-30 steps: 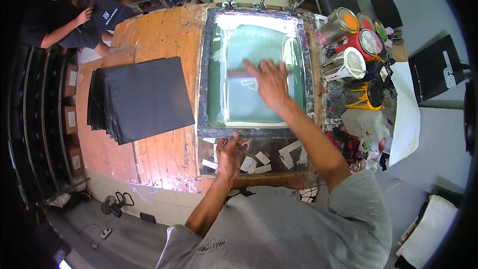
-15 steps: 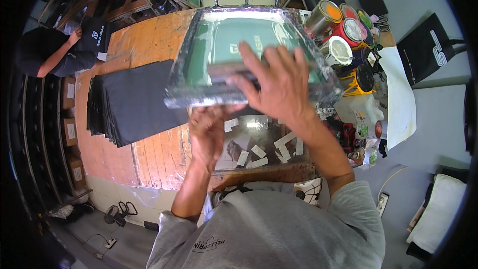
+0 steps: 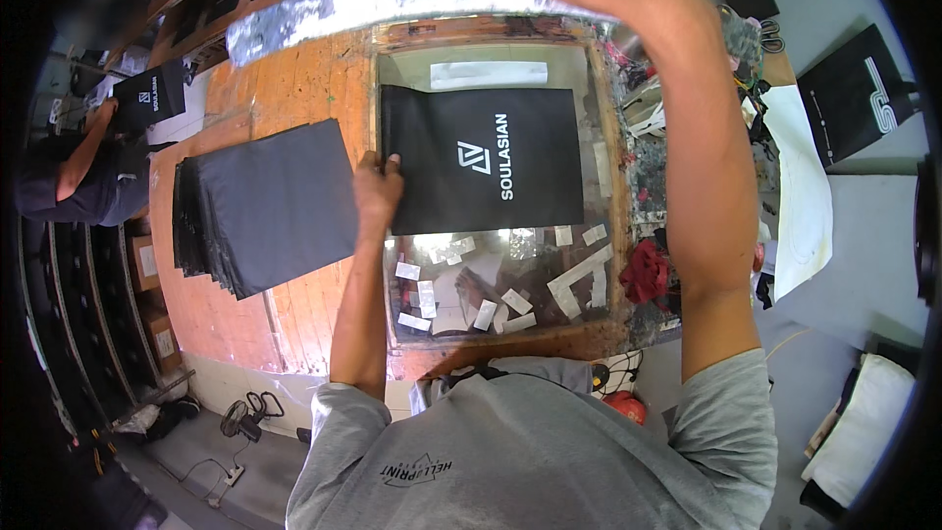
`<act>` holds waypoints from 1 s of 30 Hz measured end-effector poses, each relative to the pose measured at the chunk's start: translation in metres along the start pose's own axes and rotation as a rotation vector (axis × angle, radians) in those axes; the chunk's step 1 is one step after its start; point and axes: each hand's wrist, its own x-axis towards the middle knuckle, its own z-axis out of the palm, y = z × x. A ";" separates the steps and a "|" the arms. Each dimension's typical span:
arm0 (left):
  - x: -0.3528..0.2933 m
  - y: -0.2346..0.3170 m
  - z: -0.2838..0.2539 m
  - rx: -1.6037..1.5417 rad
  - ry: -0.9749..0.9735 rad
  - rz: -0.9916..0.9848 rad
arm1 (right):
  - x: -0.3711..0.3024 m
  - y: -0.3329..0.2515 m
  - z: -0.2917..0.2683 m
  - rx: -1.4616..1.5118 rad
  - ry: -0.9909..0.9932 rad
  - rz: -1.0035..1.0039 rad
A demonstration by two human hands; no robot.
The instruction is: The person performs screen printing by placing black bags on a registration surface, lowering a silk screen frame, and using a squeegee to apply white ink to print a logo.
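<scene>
A flat black non-woven bag [image 3: 432,159] with a white printed logo lies on the glass panel [image 3: 461,275] set in the wooden table. My left hand [image 3: 379,188] is at the bag's left edge, thumb on top and fingers curled round it. My right arm reaches up past the top of the view, and its hand is out of sight. Beside that forearm, the screen printing frame [image 3: 392,5] is lifted, showing only its paint-smeared near edge. Left of my left hand lies a fanned stack of plain black bags [image 3: 270,201].
Pieces of pale tape [image 3: 485,315] stick to the glass. A red cloth [image 3: 645,270] lies at the table's right side. At the far left a co-worker [image 3: 83,172] holds a printed black bag [image 3: 149,96]. Scissors [image 3: 772,36] are at the far right.
The screen frame has swung up, uncovering the printed bag. My right hand, earlier with a squeegee over the screen, has gone up out of view. My left hand has moved from the frame to the bag.
</scene>
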 end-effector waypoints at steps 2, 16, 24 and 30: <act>0.021 -0.020 -0.039 -0.025 -0.055 -0.079 | 0.009 0.002 -0.005 -0.023 0.007 0.012; -0.049 -0.094 -0.132 0.204 0.571 0.281 | 0.032 0.043 0.017 -0.020 0.232 -0.071; -0.093 -0.100 -0.044 0.126 0.455 0.092 | 0.018 0.033 0.025 -0.091 0.279 -0.122; -0.086 -0.073 -0.082 -0.382 0.334 -0.050 | -0.003 0.004 0.017 -0.075 0.287 -0.052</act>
